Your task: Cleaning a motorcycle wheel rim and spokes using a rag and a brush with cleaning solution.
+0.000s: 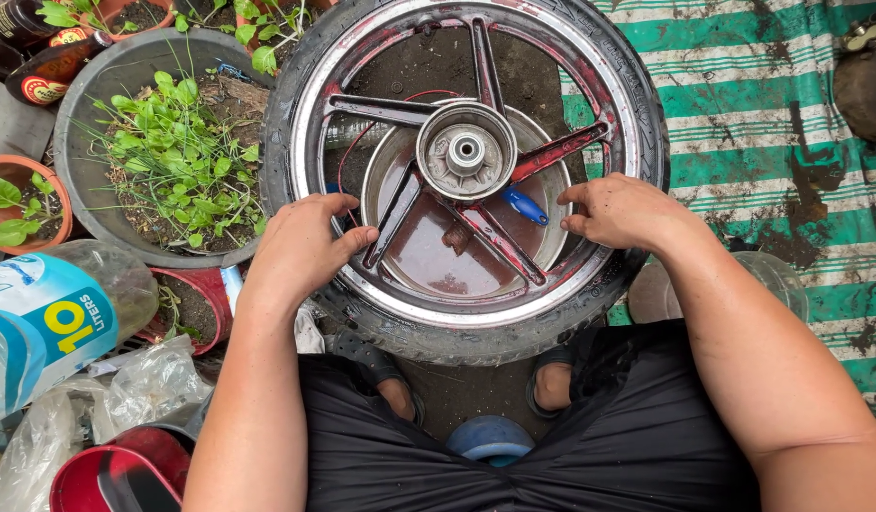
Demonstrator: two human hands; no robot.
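Dirty ground [514, 57] runs under everything, with a green-and-white striped tarp [770, 123], stained with mud, spread over it to the right. On this ground lies a motorcycle wheel [466, 180], tyre still on its red-streaked alloy rim, flat over a metal basin [428, 256] of brownish water that shows between the spokes. A blue-handled tool [525, 206] lies in the basin beneath a spoke. Left of the wheel stands a wide grey tub [125, 71] full of leafy green weeds, with smaller clay pots near it. Further left lies a large clear water bottle [49, 322] with a blue label, and crumpled plastic bags sit below it.

The person sits close over the wheel in black shorts, sandalled feet just under the tyre's near edge. The left hand [301, 248] rests on the rim's left side, fingers curled around the rim edge, thumb pointing toward a spoke. The right hand [623, 210] lies on the rim's right side, fingers bent and pressing the rim's inner edge.
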